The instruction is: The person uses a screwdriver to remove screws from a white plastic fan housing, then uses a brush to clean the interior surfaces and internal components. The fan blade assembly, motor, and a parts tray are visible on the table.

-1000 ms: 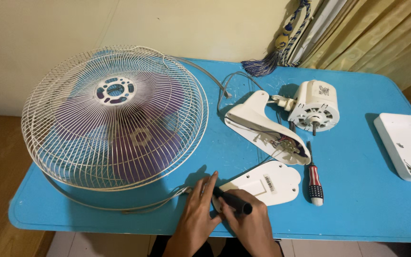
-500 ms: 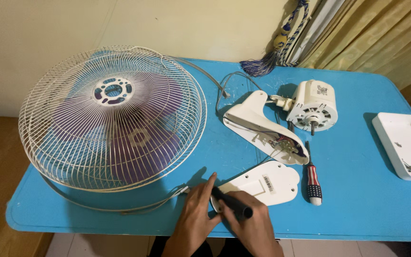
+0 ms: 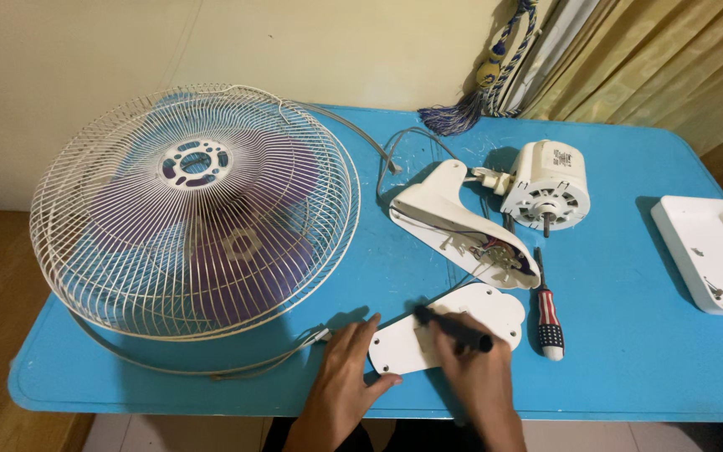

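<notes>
Little has shifted since a second ago: your hands keep their places at the table's near edge, and the view has only crept slightly. Your right hand (image 3: 480, 378) is closed around a black marker (image 3: 453, 328), its tip on the white cover plate (image 3: 495, 308). Your left hand (image 3: 346, 370) lies open, fingers spread flat, thumb touching the plate's near-left end. That plate rests flat on the blue table (image 3: 629, 335), just left of a red-handled screwdriver (image 3: 548, 318). Behind it sit the open white housing (image 3: 453, 219) and the motor (image 3: 547, 184). The caged fan (image 3: 194, 209) fills the left side.
</notes>
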